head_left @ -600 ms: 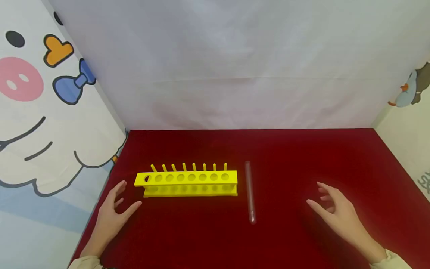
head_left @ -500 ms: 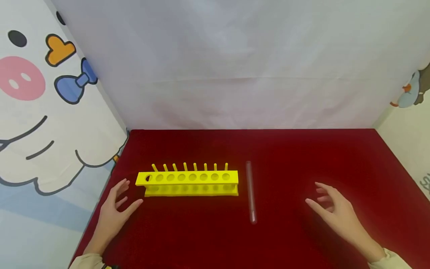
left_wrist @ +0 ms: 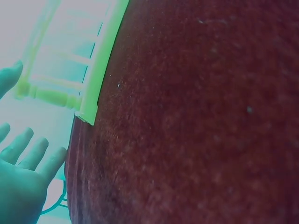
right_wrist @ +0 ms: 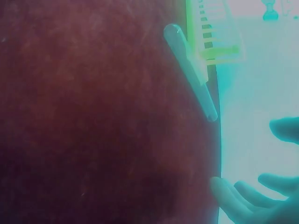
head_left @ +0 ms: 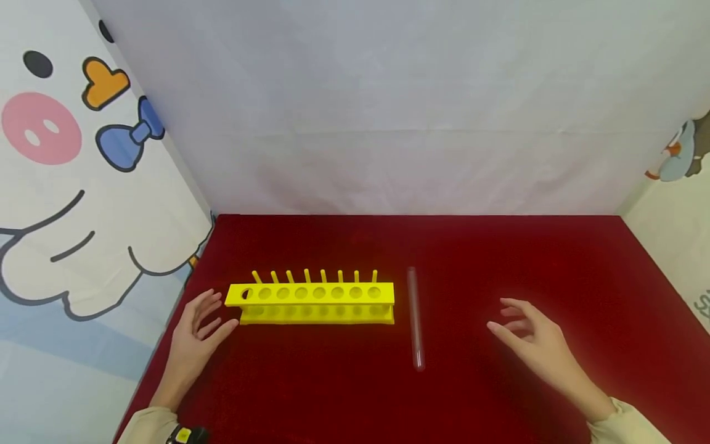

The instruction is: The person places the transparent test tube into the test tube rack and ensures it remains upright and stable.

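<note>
The left hand (head_left: 194, 339) is partly spread, with its fingers gently bent and the thumb held away from them, gripping nothing. Its thumb tip lies just beside the left end of a yellow test tube rack (head_left: 309, 301); whether the two touch cannot be told. The right hand (head_left: 540, 348) is similarly half open and grips nothing, well to the right of a clear glass test tube (head_left: 416, 320).

The test tube lies on the red tablecloth (head_left: 455, 394), just beside the rack's right end and apart from it, with its rounded end toward the person. The rack stands upright, with a row of eight round holes along its top plate and eight pegs rising behind.

A cartoon-printed curtain (head_left: 100, 203) hangs at left. Grey marks (head_left: 704, 306) at the right edge are too cut off to read.
</note>
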Demonstrator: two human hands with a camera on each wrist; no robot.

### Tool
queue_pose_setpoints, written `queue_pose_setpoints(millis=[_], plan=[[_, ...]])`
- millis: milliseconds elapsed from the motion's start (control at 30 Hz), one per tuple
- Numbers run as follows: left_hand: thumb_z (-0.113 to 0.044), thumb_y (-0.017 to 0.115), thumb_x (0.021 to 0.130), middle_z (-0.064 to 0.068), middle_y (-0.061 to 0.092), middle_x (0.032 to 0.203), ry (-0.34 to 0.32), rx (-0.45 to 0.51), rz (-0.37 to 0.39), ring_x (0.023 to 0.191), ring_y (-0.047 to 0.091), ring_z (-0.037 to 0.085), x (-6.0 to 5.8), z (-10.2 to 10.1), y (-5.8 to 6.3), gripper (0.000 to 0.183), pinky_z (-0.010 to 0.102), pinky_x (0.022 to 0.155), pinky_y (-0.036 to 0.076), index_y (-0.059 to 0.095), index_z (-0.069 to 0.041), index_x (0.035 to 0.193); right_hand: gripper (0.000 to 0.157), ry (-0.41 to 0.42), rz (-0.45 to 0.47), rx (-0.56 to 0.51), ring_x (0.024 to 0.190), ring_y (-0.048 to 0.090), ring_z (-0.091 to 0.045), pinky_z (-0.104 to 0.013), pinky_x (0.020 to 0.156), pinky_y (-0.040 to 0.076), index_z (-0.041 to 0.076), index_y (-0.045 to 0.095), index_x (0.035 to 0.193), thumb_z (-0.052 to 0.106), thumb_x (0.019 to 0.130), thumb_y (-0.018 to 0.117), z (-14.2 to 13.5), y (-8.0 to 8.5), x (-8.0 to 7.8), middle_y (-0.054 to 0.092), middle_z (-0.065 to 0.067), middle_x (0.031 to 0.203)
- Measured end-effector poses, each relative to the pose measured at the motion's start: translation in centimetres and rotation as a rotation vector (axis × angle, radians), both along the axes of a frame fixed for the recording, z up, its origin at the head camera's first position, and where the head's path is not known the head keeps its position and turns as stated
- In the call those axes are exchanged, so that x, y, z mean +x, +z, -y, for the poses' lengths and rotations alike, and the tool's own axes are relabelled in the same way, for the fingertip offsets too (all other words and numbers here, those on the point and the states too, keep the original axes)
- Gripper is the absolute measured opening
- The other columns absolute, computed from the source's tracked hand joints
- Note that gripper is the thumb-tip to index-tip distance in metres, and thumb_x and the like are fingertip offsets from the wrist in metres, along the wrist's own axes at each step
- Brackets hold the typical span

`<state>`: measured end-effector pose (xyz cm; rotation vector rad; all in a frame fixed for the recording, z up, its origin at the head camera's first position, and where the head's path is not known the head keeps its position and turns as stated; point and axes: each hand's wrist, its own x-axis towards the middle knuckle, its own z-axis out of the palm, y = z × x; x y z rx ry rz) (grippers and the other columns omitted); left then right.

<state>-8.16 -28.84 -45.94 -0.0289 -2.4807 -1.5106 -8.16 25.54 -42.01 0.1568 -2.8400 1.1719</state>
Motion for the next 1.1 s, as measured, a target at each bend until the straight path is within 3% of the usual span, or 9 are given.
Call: queue_pose_setpoints(millis=[133, 233, 433, 633, 900, 1100], plan=[[-0.013, 0.065, 0.079, 0.012, 0.039, 0.132, -0.022, 0.077, -0.005, 0.116, 0.042, 0.017, -0.3, -0.1, -0.1, 0.067, 0.016, 0.081, 0.042, 0.029, -0.021, 0.135, 0.050, 0.004, 0.020, -0.009, 0.083, 0.059, -0.016, -0.023, 0.066, 0.048, 0.018, 0.046, 0.121, 0.040, 0.079, 0.062, 0.4, 0.1, -0.4, 0.056, -0.005, 0.106], [-0.013, 0.065, 0.079, 0.011, 0.038, 0.133, -0.033, 0.101, -0.006, 0.115, 0.042, 0.012, -0.8, 0.2, -1.0, 0.067, 0.015, 0.080, 0.042, 0.029, -0.022, 0.136, 0.050, 0.020, 0.032, -0.030, 0.082, 0.060, -0.016, -0.024, 0.063, 0.048, 0.019, 0.046, 0.121, 0.040, 0.079, 0.062, 0.7, 0.0, -0.8, 0.056, -0.007, 0.105], [-0.009, 0.062, 0.081, 0.008, 0.037, 0.133, -0.062, 0.128, 0.003, 0.113, 0.042, 0.010, -0.7, -0.3, -0.7, 0.065, 0.013, 0.080, 0.041, 0.029, -0.020, 0.136, 0.050, 0.088, 0.065, -0.130, 0.078, 0.061, -0.017, -0.024, 0.058, 0.050, 0.014, 0.046, 0.119, 0.035, 0.078, 0.064, 1.5, 0.1, -2.1, 0.055, -0.013, 0.104], [-0.006, 0.061, 0.081, 0.007, 0.035, 0.134, -0.092, 0.164, 0.012, 0.114, 0.041, 0.011, -1.0, -0.6, -0.6, 0.065, 0.016, 0.082, 0.042, 0.029, -0.021, 0.136, 0.052, 0.112, 0.098, -0.153, 0.079, 0.061, -0.019, -0.025, 0.057, 0.050, 0.011, 0.045, 0.119, 0.037, 0.078, 0.064, 2.0, 0.4, -3.0, 0.054, -0.015, 0.105], [-0.008, 0.061, 0.082, 0.007, 0.037, 0.133, -0.086, 0.190, 0.040, 0.113, 0.041, 0.011, -1.4, -0.8, -0.9, 0.063, 0.014, 0.079, 0.043, 0.031, -0.022, 0.135, 0.050, 0.121, 0.121, -0.185, 0.078, 0.061, -0.021, -0.029, 0.056, 0.051, 0.010, 0.047, 0.117, 0.034, 0.077, 0.066, 2.9, 0.7, -3.8, 0.055, -0.017, 0.103], [-0.007, 0.060, 0.082, 0.009, 0.040, 0.129, -0.111, 0.235, 0.019, 0.113, 0.042, 0.011, -1.9, -0.8, -1.5, 0.061, 0.015, 0.078, 0.043, 0.032, -0.018, 0.135, 0.052, 0.120, 0.136, -0.188, 0.076, 0.061, -0.022, -0.029, 0.055, 0.050, 0.008, 0.047, 0.116, 0.036, 0.076, 0.066, 3.4, 0.9, -4.0, 0.057, -0.018, 0.101]])
